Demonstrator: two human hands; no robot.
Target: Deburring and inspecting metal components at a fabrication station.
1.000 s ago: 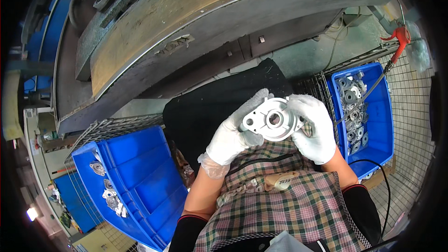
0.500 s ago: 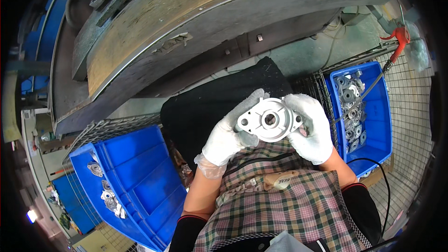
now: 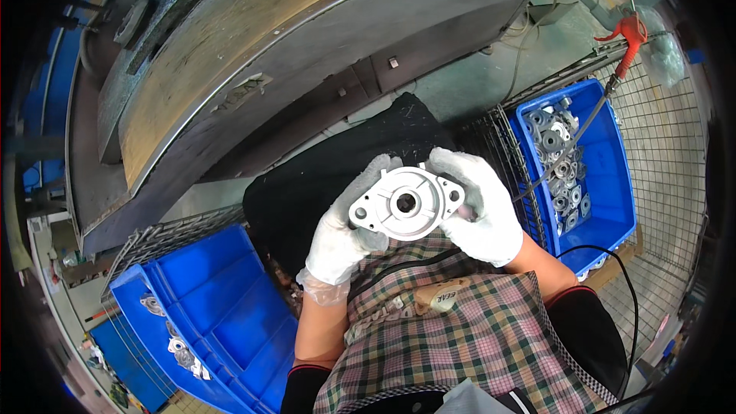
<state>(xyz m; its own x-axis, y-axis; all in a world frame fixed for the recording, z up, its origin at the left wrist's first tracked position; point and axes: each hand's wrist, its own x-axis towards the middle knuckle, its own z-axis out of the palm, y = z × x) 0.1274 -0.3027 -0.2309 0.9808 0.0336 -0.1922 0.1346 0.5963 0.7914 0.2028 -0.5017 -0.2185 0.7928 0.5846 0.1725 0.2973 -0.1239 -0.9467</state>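
Observation:
A light-grey metal flange housing (image 3: 424, 215) with a round hub, ribs and two eared ends is held up over my lap. My left hand (image 3: 346, 218), in a white glove, is closed on its left ear. On the opposite ear, my gloved right hand (image 3: 484, 211) grips with thumb below and fingers above. The ribbed face with its dark centre hole is turned up toward me. Beneath the housing are a black cloth (image 3: 307, 176) and my plaid apron (image 3: 460, 337).
To the right, a blue bin (image 3: 613, 184) holds many similar metal parts, with a red-handled air gun (image 3: 632, 34) beside it. At left stands another blue bin (image 3: 222, 291) with several parts at its outer side. A worn workbench (image 3: 322, 38) spans the far side.
The whole view has shifted, so the bins and bench sit further left in it. Both hands still hold the housing, which looks slightly more tilted.

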